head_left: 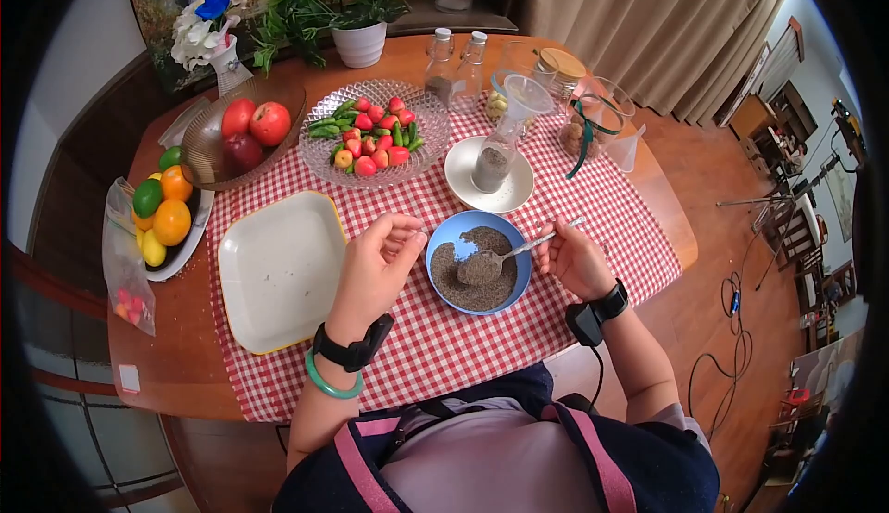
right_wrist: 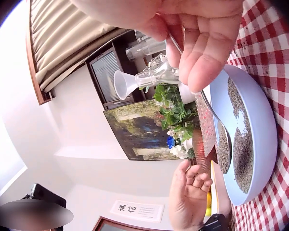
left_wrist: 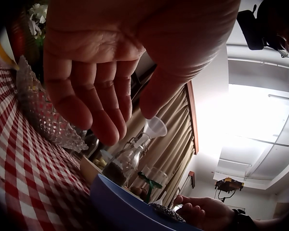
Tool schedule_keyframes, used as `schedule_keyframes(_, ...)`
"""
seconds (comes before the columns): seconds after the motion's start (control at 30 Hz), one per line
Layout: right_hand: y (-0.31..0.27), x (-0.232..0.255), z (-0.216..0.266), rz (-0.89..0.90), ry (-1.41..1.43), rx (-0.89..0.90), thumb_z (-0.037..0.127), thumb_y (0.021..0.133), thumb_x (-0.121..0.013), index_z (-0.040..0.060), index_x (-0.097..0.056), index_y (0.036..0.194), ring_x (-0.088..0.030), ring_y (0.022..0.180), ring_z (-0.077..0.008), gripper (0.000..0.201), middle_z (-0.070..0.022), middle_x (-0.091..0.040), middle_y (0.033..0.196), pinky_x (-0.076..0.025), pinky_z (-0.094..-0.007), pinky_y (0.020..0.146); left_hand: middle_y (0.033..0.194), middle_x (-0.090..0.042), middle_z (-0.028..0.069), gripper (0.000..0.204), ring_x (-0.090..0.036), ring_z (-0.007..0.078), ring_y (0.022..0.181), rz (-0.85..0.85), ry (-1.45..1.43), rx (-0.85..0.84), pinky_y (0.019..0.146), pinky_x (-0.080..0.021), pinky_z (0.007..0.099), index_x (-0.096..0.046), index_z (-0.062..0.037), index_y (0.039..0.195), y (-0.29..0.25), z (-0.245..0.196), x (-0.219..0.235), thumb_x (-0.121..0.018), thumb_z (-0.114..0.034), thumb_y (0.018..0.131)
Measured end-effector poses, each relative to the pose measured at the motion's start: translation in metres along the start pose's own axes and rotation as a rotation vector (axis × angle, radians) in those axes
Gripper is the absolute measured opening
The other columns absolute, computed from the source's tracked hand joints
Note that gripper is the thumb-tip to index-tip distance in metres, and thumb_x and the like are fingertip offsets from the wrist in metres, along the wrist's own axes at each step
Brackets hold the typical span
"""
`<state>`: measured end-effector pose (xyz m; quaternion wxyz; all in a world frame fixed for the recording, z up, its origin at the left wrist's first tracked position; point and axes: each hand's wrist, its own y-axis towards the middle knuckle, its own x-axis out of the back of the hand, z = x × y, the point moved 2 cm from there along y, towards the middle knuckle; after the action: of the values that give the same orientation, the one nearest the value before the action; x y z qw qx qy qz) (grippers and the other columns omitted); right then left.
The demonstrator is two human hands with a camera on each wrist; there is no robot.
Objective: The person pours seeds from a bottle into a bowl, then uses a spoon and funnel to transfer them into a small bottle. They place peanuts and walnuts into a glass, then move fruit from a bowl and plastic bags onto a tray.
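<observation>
My right hand (head_left: 576,258) pinches the handle of a metal spoon (head_left: 530,245) between thumb and fingers. Small grey-brown seeds (head_left: 479,269) are heaped in the spoon's bowl, over a blue bowl (right_wrist: 266,144) that holds more of the same. A patch of bare blue bottom shows among them. Left of the bowl, my left hand (head_left: 381,258) hovers with loosely bent fingers and nothing in it. Behind the bowl, a glass bottle (head_left: 491,168) partly filled with grey grains stands on a white plate (head_left: 460,184). A clear funnel (head_left: 529,94) sits in its mouth.
An empty-looking white tray (head_left: 278,268) lies at left on the checked cloth (head_left: 593,207). Behind are a glass dish (head_left: 324,156) of small red and green produce, a fruit bowl (head_left: 199,147), two stoppered bottles (head_left: 469,70) and a ribboned glass jar (head_left: 607,115).
</observation>
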<state>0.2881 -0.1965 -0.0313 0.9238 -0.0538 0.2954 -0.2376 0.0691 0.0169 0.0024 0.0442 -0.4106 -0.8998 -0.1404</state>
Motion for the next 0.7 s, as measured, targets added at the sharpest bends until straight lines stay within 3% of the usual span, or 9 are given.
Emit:
schedule_keyframes(0.33,0.0,-0.02,0.042,-0.028,-0.013,0.127,0.032,0.102,-0.032,0.0044,-0.054,0.097,-0.061,0.061,-0.0146,0.036,-0.0072,-0.063,0.075,-0.052,-0.0245,0.06,0.085,-0.063,0.0019,0.017,-0.058,0.0071,0.077,0.043,0.0,0.043,0.07,-0.047,0.0218,-0.06,0.0,0.102,-0.001,-0.003,0.0,-0.061,-0.012,0.09)
schedule_keyframes(0.43,0.001,-0.038,0.073,-0.059,-0.052,0.231,0.029,0.102,-0.035,0.0054,-0.052,0.097,-0.058,0.058,-0.013,0.03,-0.0065,-0.061,0.072,-0.051,-0.0233,0.056,0.081,-0.067,0.0062,0.018,-0.063,0.0111,0.072,0.0,-0.006,-0.014,0.066,-0.051,0.0245,-0.062,0.001,0.099,0.001,0.003,-0.001,-0.063,-0.012,0.088)
schedule_keyframes(0.53,0.008,-0.038,0.106,0.03,-0.055,0.327,0.029,0.102,-0.036,0.0031,-0.054,0.099,-0.06,0.061,-0.0132,0.033,-0.0066,-0.063,0.075,-0.052,-0.0258,0.061,0.083,-0.063,0.0023,0.016,-0.058,0.0073,0.076,0.042,-0.02,0.05,0.069,-0.047,0.0219,-0.06,0.0001,0.101,0.0,-0.001,0.0,-0.062,-0.012,0.09)
schedule_keyframes(0.7,0.016,-0.048,0.159,0.04,-0.094,0.424,0.029,0.102,-0.035,0.0006,-0.056,0.102,-0.059,0.068,-0.0111,0.036,-0.0059,-0.061,0.078,-0.052,-0.0232,0.065,0.081,-0.066,0.0049,0.017,-0.061,0.0097,0.073,0.013,-0.016,0.027,0.066,-0.049,0.0235,-0.061,0.0009,0.099,0.0,-0.003,0.0,-0.063,-0.011,0.088)
